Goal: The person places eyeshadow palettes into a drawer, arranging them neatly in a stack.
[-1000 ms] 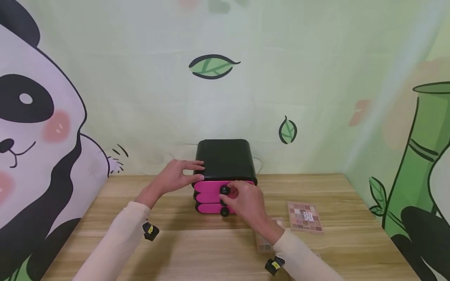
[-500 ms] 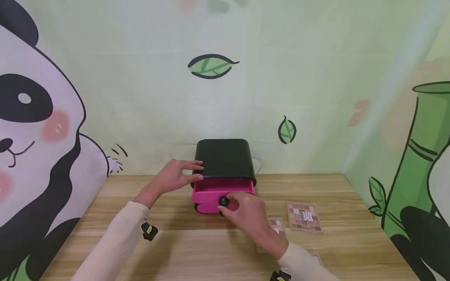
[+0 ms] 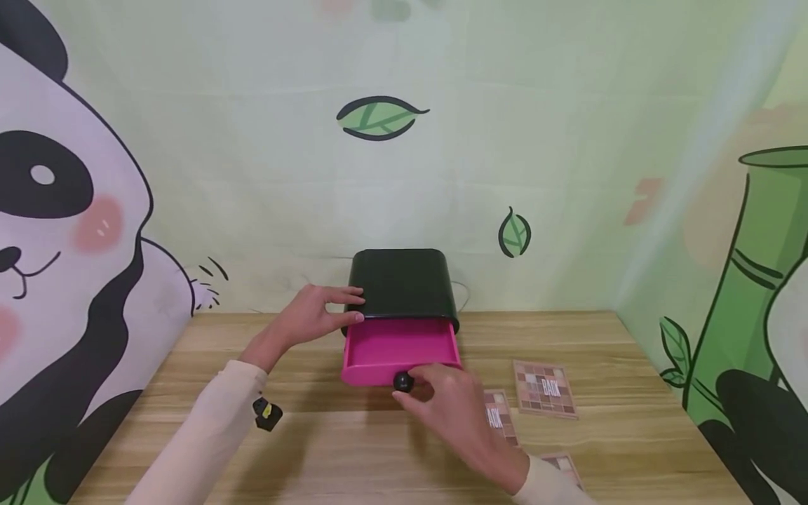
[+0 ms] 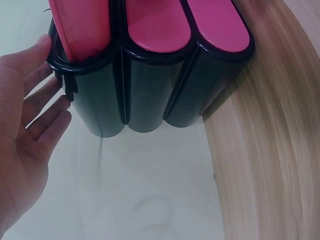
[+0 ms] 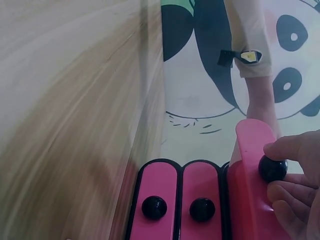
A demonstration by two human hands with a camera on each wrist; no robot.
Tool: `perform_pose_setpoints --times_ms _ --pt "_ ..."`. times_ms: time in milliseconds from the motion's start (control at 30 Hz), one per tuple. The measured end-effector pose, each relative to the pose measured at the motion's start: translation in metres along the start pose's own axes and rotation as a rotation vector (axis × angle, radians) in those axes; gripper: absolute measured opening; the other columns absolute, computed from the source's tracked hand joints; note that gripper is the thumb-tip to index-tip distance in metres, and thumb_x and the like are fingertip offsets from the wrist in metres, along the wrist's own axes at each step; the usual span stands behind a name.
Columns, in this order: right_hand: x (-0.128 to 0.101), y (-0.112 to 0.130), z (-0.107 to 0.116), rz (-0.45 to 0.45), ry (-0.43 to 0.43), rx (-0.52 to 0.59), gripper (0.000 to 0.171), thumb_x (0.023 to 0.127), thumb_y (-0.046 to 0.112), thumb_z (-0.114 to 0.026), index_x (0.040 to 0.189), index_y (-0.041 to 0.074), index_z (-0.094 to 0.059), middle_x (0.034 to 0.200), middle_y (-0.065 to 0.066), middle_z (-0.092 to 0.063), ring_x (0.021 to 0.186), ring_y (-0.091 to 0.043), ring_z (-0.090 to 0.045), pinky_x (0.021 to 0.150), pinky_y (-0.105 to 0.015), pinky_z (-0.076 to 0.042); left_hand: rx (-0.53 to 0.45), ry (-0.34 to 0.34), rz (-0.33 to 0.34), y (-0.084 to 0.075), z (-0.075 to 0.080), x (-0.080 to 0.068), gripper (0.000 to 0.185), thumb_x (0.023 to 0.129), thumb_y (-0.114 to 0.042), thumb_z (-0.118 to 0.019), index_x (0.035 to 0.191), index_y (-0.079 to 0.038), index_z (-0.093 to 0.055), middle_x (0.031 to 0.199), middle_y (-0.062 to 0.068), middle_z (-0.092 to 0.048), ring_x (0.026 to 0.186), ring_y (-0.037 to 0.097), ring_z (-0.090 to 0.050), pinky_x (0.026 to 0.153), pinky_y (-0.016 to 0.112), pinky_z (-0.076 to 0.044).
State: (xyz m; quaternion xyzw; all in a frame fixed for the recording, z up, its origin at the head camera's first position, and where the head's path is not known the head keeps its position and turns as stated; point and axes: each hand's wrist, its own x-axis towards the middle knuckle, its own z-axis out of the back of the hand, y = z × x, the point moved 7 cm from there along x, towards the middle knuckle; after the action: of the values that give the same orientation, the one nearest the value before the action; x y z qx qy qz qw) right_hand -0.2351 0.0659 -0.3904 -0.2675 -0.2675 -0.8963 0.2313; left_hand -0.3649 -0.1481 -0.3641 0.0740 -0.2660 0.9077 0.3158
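A small black drawer cabinet (image 3: 404, 280) with pink fronts stands at the back of the wooden table. Its top pink drawer (image 3: 404, 344) is pulled well out, and the drawer's pink floor shows. Thumb and fingers of my right hand (image 3: 451, 414) pinch the round black knob (image 3: 403, 381) on that drawer's front. My left hand (image 3: 309, 317) rests on the cabinet's upper left edge, fingers extended. In the right wrist view, the two lower drawers (image 5: 159, 182) are closed, each with its own black knob.
Several palettes with coloured squares lie right of the cabinet: one palette (image 3: 546, 390) farther back, another palette (image 3: 501, 415) partly behind my right hand, a third palette (image 3: 564, 468) partly under the sleeve. A panda-printed backdrop (image 3: 252, 175) hangs behind the table (image 3: 353, 449).
The top drawer has slid out toward me, from closed to well open. My right hand has moved toward me with its knob. The left hand has stayed at the cabinet's edge.
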Motion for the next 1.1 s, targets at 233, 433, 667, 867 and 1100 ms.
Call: perform_pose_setpoints --times_ms 233,433,667,867,1100 --pt "-0.012 0.008 0.007 0.056 -0.025 0.006 0.031 0.072 0.038 -0.093 0.089 0.015 -0.080 0.078 0.008 -0.075 0.066 -0.003 -0.064 0.061 -0.018 -0.048 -0.016 0.005 0.007 0.001 -0.001 0.000 0.038 0.094 -0.036 -0.075 0.124 -0.012 -0.076 0.137 0.007 -0.067 0.116 0.029 -0.068 0.073 0.031 -0.050" --pt "-0.020 0.012 0.009 0.070 -0.025 0.006 0.030 0.071 0.036 -0.094 0.087 0.015 -0.080 0.077 0.007 -0.075 0.066 0.001 -0.063 0.062 -0.015 -0.048 -0.021 0.004 0.013 0.001 -0.001 0.000 0.038 0.094 -0.035 -0.075 0.125 -0.013 -0.075 0.137 0.007 -0.067 0.121 0.030 -0.066 0.073 0.031 -0.050" --pt "-0.033 0.019 0.013 0.109 -0.023 -0.005 0.031 0.071 0.038 -0.094 0.086 0.016 -0.079 0.073 0.011 -0.071 0.064 0.005 -0.057 0.060 -0.011 -0.045 -0.027 0.003 0.030 0.001 -0.001 -0.001 0.038 0.094 -0.034 -0.075 0.125 -0.012 -0.075 0.138 0.008 -0.066 0.124 0.032 -0.063 0.073 0.032 -0.050" --pt "-0.045 0.022 0.010 0.080 0.037 0.016 0.029 0.078 0.041 -0.089 0.091 0.016 -0.079 0.077 0.011 -0.072 0.067 0.007 -0.058 0.063 -0.010 -0.046 -0.033 0.010 0.057 0.003 -0.002 -0.001 0.038 0.093 -0.035 -0.075 0.125 -0.013 -0.075 0.139 0.008 -0.065 0.119 0.030 -0.066 0.069 0.029 -0.049" --pt "-0.056 0.022 0.009 0.102 0.002 0.001 0.032 0.073 0.041 -0.092 0.089 0.016 -0.079 0.074 0.008 -0.073 0.063 0.004 -0.059 0.061 -0.008 -0.045 -0.037 0.014 0.072 0.002 -0.002 0.000 0.037 0.094 -0.034 -0.075 0.125 -0.013 -0.075 0.139 0.007 -0.065 0.118 0.029 -0.066 0.068 0.031 -0.049"
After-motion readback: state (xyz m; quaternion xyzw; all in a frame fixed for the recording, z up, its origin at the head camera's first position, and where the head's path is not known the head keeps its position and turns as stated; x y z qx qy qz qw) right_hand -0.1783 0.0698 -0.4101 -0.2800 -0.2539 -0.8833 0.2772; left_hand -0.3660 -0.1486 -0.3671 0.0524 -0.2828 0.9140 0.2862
